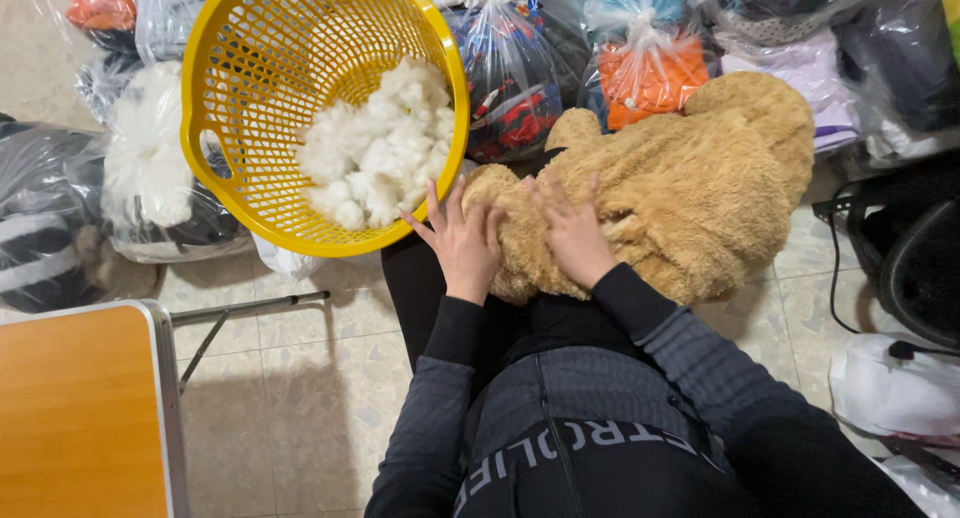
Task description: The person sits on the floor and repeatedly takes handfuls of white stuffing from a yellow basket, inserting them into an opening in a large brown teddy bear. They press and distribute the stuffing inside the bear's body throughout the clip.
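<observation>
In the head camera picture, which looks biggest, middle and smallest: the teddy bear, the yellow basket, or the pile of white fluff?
1. Plush teddy bear and yellow basket: they look about alike, too close to rank.
2. White stuffing: clearly smallest, sitting inside the basket.

Bright, even indoor light; sharp focus; glare on plastic bags (pixel 640 38).
</observation>
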